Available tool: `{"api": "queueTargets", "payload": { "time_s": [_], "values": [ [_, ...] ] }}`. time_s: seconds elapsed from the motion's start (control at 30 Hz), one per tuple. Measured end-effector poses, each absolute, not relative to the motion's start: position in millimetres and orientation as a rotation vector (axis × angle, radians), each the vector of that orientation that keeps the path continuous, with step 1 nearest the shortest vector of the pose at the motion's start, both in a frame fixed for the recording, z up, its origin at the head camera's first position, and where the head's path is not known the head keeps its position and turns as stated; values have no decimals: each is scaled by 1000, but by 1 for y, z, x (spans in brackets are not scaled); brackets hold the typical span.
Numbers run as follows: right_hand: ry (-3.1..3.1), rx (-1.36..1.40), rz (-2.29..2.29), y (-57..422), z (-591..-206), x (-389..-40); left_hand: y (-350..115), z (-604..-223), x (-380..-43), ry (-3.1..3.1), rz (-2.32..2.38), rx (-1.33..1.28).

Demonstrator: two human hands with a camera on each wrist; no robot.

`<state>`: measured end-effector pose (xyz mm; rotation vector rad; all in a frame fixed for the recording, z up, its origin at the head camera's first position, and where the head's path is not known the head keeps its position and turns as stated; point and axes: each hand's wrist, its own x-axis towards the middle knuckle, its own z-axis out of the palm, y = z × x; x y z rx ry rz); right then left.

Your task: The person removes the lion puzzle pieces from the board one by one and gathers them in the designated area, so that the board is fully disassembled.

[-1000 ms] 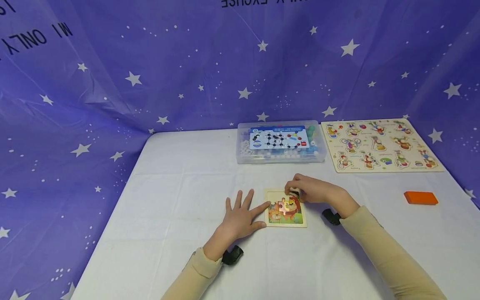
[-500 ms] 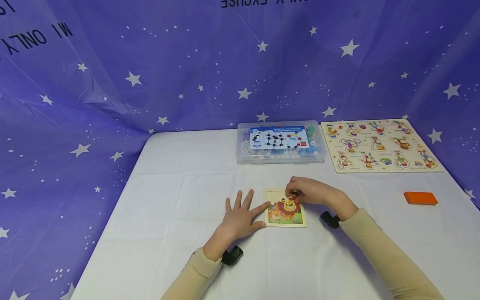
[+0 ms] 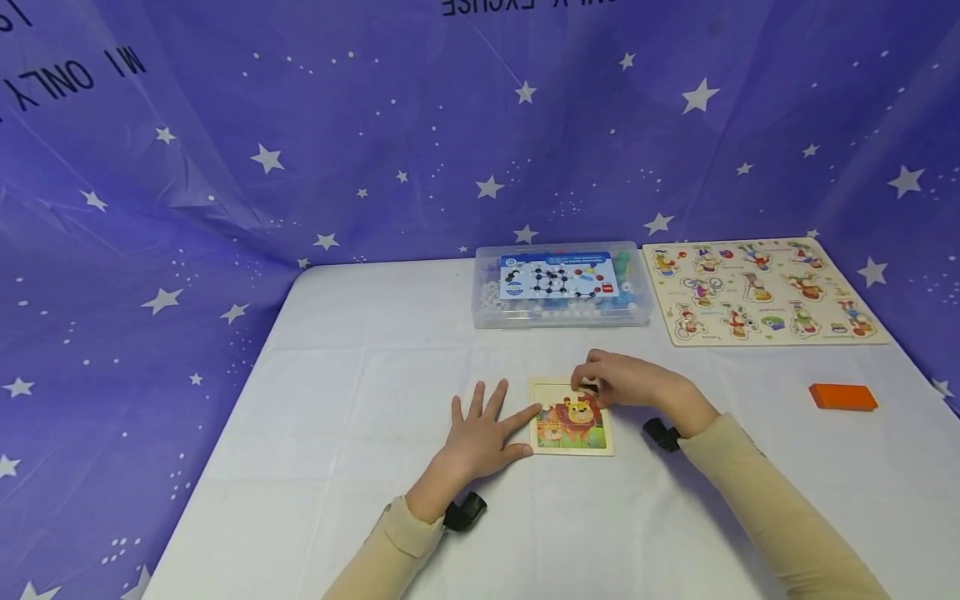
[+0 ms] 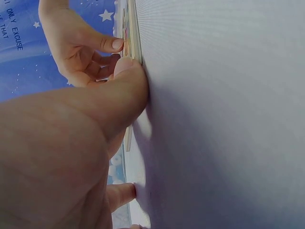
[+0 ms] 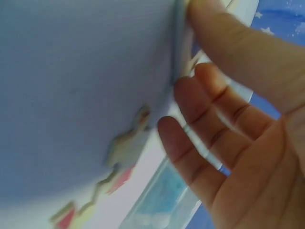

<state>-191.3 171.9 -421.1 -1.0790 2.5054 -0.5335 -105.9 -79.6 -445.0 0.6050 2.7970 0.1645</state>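
Note:
A small square wooden jigsaw puzzle (image 3: 572,429) with a lion picture lies flat on the white table, bare wood showing at its upper left. My left hand (image 3: 480,439) is spread flat beside it, index finger and thumb touching its left edge. In the left wrist view that thumb (image 4: 128,81) presses on the board's edge. My right hand (image 3: 618,379) bends over the puzzle's upper right corner, thumb and fingertips pinching a puzzle piece that they mostly hide. In the right wrist view the right hand's fingers (image 5: 205,109) are curled near the board's edge.
Behind the puzzle stands a clear plastic box (image 3: 562,312) of small parts with a molecule label. Right of it lies a wooden picture board (image 3: 765,292), with an orange block (image 3: 842,397) nearer me. Jigsaw-shaped pieces (image 5: 128,148) show in the right wrist view.
My right hand dips slightly toward me over the puzzle's corner, then shifts back up. The shine on the lion picture has faded. My left hand stays in place.

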Motion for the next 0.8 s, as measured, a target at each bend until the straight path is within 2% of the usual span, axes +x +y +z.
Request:
{"api": "queueTargets", "payload": {
  "time_s": [0.37, 0.8],
  "values": [
    [2579, -1051, -249, 151, -411, -190, -80, -447, -106, 2797, 162, 607],
    [2593, -984, -275, 153, -411, -188, -80, -443, -105, 2798, 186, 619]
  ]
}}
